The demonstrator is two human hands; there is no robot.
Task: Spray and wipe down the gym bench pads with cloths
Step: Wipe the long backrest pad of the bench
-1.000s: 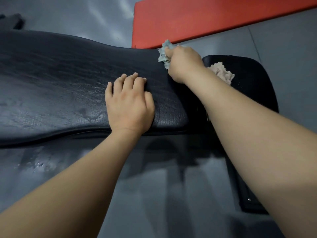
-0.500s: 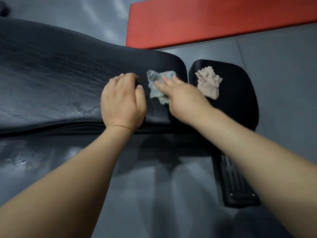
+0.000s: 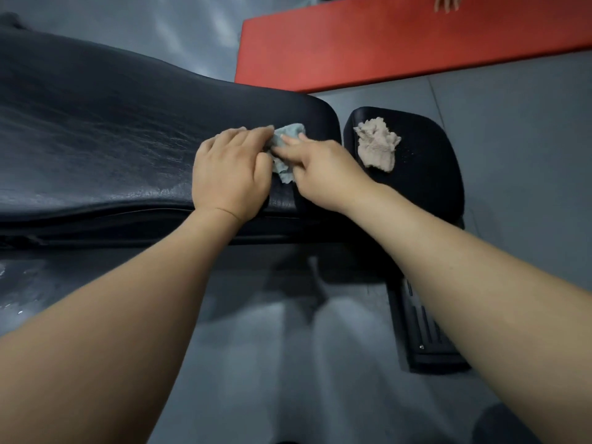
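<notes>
A long black bench pad (image 3: pixel 112 139) runs from the left to the middle, its surface shiny in patches. A crumpled blue cloth (image 3: pixel 286 148) lies near its right end, between both hands. My left hand (image 3: pixel 229 174) lies on the pad, and its fingertips and thumb pinch the cloth's left edge. My right hand (image 3: pixel 322 171) presses on the cloth's right side with straight fingers. A beige cloth (image 3: pixel 376 149) sits loose on the small black seat pad (image 3: pixel 432 181) just to the right.
A red mat (image 3: pixel 400 36) lies on the grey floor beyond the bench, with another person's fingers (image 3: pixel 446 3) at its far edge. The bench's black foot (image 3: pixel 423 341) sticks out toward me at the lower right. Wet spots (image 3: pixel 19 302) mark the floor at the lower left.
My right hand drew the blue cloth from the pad's far edge back toward me, to beside my left hand. My left hand's fingers now reach onto the cloth.
</notes>
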